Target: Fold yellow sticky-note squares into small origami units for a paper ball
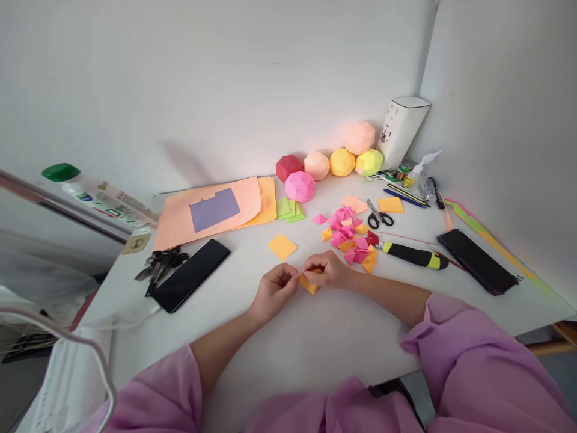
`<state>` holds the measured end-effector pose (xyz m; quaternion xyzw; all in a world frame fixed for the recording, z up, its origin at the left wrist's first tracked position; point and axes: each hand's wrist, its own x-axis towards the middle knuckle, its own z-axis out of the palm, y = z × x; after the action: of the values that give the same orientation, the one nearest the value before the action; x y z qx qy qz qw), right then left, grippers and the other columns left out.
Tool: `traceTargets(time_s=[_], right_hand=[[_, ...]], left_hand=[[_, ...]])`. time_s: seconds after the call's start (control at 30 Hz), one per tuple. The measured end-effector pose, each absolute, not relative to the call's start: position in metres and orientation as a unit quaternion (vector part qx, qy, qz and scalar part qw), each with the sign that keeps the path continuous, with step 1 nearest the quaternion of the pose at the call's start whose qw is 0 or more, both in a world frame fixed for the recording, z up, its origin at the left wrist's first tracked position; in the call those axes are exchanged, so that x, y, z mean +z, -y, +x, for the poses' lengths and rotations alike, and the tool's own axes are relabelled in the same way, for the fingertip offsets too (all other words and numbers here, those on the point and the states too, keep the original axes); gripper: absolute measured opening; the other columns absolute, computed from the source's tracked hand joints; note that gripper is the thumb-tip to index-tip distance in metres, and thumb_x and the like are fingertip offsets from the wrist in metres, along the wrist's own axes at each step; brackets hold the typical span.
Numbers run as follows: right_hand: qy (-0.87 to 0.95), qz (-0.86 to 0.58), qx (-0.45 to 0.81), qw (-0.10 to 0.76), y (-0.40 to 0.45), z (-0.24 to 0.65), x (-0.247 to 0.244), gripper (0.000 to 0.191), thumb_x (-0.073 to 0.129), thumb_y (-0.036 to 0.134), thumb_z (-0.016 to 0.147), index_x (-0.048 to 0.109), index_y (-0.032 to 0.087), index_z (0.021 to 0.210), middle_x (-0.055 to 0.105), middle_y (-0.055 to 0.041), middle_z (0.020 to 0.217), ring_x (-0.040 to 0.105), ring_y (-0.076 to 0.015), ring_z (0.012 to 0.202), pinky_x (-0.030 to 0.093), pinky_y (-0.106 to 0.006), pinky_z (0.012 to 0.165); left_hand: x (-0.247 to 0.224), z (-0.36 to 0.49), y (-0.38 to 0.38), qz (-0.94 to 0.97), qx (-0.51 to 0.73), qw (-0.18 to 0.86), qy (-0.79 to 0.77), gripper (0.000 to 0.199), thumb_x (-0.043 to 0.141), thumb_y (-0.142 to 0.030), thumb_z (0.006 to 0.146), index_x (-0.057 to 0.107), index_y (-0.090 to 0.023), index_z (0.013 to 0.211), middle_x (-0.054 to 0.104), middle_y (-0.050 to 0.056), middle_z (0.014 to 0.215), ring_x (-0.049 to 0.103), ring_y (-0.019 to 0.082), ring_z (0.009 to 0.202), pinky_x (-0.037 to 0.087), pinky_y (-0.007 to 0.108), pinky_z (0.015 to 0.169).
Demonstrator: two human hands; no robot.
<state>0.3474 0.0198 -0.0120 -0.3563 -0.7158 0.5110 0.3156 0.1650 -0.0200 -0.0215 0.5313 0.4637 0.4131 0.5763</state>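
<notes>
Between my two hands, near the middle of the table, is a small folded orange paper (pixel 310 285). My right hand (pixel 328 270) pinches it from above. My left hand (pixel 276 290) is closed, thumb and forefinger together at the paper's left corner. A flat orange square (pixel 282 246) lies just beyond my left hand. Past my right hand is a pile of folded pink and orange paper pieces (pixel 349 234). Black-handled scissors (pixel 380 216) lie behind the pile.
Faceted paper balls (pixel 300 186) stand along the wall. A phone (pixel 192 275), keys (pixel 160 264) and peach sheets (pixel 175 219) are at the left. A utility knife (pixel 412 255), a black case (pixel 478 261) and a glue bottle (pixel 412 175) lie at the right.
</notes>
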Motion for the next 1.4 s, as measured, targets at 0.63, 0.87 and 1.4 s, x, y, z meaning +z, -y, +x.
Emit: traceTargets(time_s=[0.63, 0.87, 1.4], right_hand=[[0.58, -0.339, 0.635, 0.382, -0.03, 0.351, -0.019, 0.011, 0.057, 0.027, 0.08, 0.055, 0.016, 0.083, 0.053, 0.0065, 0.054, 0.052, -0.0067, 0.041, 0.039, -0.017, 0.04], [0.612, -0.318, 0.629, 0.359, -0.029, 0.352, -0.023, 0.021, 0.06, 0.034, 0.082, 0.061, 0.014, 0.087, 0.06, 0.003, 0.059, 0.054, -0.0074, 0.043, 0.045, -0.019, 0.042], [0.581, -0.326, 0.65, 0.366, -0.03, 0.35, -0.023, 0.031, 0.063, 0.038, 0.079, 0.066, 0.015, 0.1, 0.059, 0.0025, 0.063, 0.055, -0.0084, 0.048, 0.047, -0.023, 0.048]], left_hand=[[-0.024, 0.16, 0.013, 0.404, 0.481, 0.639, -0.444, 0.027, 0.066, -0.039, 0.076, 0.051, -0.017, 0.072, 0.054, -0.005, 0.047, 0.048, 0.008, 0.04, 0.034, 0.019, 0.042], [-0.018, 0.166, 0.014, 0.418, 0.499, 0.614, -0.448, 0.027, 0.063, -0.039, 0.08, 0.048, -0.018, 0.089, 0.062, -0.003, 0.058, 0.059, 0.012, 0.048, 0.044, 0.023, 0.047], [-0.022, 0.165, 0.014, 0.44, 0.495, 0.598, -0.451, 0.034, 0.067, -0.036, 0.077, 0.051, -0.021, 0.103, 0.052, -0.007, 0.063, 0.057, 0.009, 0.051, 0.046, 0.023, 0.054]])
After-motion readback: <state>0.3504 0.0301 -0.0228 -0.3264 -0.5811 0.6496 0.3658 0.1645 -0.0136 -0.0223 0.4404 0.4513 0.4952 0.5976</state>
